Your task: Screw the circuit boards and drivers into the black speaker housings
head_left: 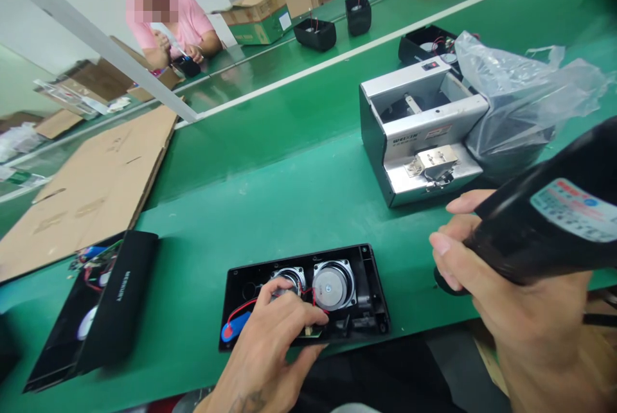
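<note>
**Hands at an open speaker housing on a green bench**

The left hand point(277, 329) rests on the open black speaker housing point(303, 297) at the near edge of the green bench point(289, 162), fingers bent and pressed down beside the two round speaker drivers point(332, 284); whether they pinch anything cannot be told. A red wire point(238, 310) and a blue part point(234, 329) lie just left of the hand. The right hand point(482, 272) is wrapped around a black power tool point(544, 227), held above the bench to the right of the housing. Beyond it stands a silver machine point(419, 137), touching a clear plastic bag point(515, 98). To the left lie a second black housing point(96, 310) and flat cardboard point(96, 182). Another person point(168, 27) sits at the far side.
</note>
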A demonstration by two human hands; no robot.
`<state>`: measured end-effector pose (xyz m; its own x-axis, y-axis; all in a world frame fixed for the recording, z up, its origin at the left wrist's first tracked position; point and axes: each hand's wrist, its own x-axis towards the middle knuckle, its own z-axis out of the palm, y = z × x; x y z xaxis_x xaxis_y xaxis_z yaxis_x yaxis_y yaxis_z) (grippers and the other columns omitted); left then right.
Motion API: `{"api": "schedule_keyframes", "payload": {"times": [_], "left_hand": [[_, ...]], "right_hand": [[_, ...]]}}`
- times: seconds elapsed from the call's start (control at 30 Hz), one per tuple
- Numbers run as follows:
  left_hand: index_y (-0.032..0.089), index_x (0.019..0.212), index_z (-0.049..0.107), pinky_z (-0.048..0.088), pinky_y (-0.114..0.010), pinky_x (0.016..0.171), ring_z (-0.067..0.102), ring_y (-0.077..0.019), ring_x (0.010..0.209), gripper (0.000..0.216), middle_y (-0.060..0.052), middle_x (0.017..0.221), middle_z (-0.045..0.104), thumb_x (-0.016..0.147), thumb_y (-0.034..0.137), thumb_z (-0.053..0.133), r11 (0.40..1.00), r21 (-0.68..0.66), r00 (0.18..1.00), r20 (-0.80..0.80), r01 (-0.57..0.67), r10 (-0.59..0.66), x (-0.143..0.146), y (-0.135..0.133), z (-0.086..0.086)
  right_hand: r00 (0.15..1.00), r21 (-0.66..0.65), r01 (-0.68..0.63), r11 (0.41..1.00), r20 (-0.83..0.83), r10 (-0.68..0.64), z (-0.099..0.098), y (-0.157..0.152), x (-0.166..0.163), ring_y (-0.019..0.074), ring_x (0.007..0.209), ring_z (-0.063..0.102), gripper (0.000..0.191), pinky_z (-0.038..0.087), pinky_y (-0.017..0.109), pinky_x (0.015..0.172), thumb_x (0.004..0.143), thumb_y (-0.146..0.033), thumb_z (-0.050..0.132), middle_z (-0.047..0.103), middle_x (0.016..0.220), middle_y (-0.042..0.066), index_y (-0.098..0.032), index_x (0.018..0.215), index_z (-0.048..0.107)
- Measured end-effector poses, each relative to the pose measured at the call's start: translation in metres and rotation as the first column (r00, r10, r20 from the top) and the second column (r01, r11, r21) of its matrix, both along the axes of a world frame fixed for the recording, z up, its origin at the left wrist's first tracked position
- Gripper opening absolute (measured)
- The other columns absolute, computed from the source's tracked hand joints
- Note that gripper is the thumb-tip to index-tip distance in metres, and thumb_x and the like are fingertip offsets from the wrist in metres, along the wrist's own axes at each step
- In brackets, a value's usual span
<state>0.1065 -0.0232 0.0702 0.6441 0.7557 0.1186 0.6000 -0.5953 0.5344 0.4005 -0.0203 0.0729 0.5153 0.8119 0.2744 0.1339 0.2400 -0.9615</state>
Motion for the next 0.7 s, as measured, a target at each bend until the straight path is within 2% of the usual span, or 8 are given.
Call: {"api": "schedule_keyframes", "payload": {"times": [0.13, 0.33, 0.47, 0.57, 0.7], "left_hand": [[0.027, 0.107, 0.063, 0.048, -0.046, 0.11, 0.069, -0.0138, 0.071, 0.026, 0.005, 0.086, 0.075, 0.095, 0.004, 0.067, 1.0, 0.02, 1.0, 0.003, 0.016, -0.016, -0.003, 0.001, 0.003], [0.025, 0.102, 0.065, 0.046, -0.044, 0.111, 0.069, -0.0112, 0.068, 0.025, 0.007, 0.084, 0.074, 0.092, 0.002, 0.066, 1.0, 0.01, 0.999, 0.05, -0.007, 0.006, 0.004, 0.0, 0.005], [0.024, 0.104, 0.065, 0.044, -0.048, 0.113, 0.066, -0.0124, 0.068, 0.022, 0.006, 0.082, 0.071, 0.094, 0.004, 0.063, 1.0, -0.006, 0.998, 0.052, -0.028, 0.028, 0.007, 0.0, 0.004], [0.024, 0.102, 0.064, 0.045, -0.048, 0.111, 0.065, -0.012, 0.065, 0.022, 0.007, 0.08, 0.071, 0.093, 0.004, 0.062, 1.0, 0.022, 1.0, 0.023, -0.006, 0.005, 0.009, 0.002, 0.007], [0.024, 0.101, 0.064, 0.049, -0.047, 0.106, 0.066, -0.0115, 0.063, 0.021, 0.007, 0.078, 0.072, 0.093, 0.004, 0.062, 0.999, 0.037, 1.0, 0.013, 0.007, -0.007, 0.012, 0.005, 0.012]], "right_hand": [[1.0, -0.002, -0.003, 1.0, 0.001, 0.003, 0.0, -0.001, 0.001, 0.0194, 0.065, 0.069, 0.019, 0.058, 0.038, 0.062, 0.085, -0.013, 0.085, 0.071, 0.077, -0.002, -0.025, 0.079, 0.071], [1.0, 0.015, -0.005, 1.0, 0.006, 0.005, 0.001, -0.002, 0.002, 0.0185, 0.063, 0.068, 0.017, 0.062, 0.042, 0.076, 0.087, -0.014, 0.084, 0.068, 0.072, -0.005, -0.027, 0.086, 0.073], [0.999, 0.006, -0.024, 1.0, -0.041, 0.024, 0.003, 0.001, 0.001, 0.0166, 0.057, 0.066, 0.02, 0.061, 0.04, 0.073, 0.086, -0.013, 0.085, 0.068, 0.069, -0.006, -0.027, 0.096, 0.075], [0.998, 0.02, -0.03, 0.999, -0.055, 0.031, 0.003, 0.003, 0.001, 0.016, 0.056, 0.065, 0.018, 0.062, 0.04, 0.071, 0.086, -0.011, 0.085, 0.068, 0.07, -0.006, -0.025, 0.091, 0.075], [1.0, 0.008, 0.0, 1.0, -0.018, 0.0, -0.001, 0.003, 0.001, 0.0222, 0.073, 0.074, 0.019, 0.06, 0.039, 0.065, 0.085, -0.013, 0.086, 0.07, 0.074, -0.002, -0.025, 0.081, 0.072]]}}
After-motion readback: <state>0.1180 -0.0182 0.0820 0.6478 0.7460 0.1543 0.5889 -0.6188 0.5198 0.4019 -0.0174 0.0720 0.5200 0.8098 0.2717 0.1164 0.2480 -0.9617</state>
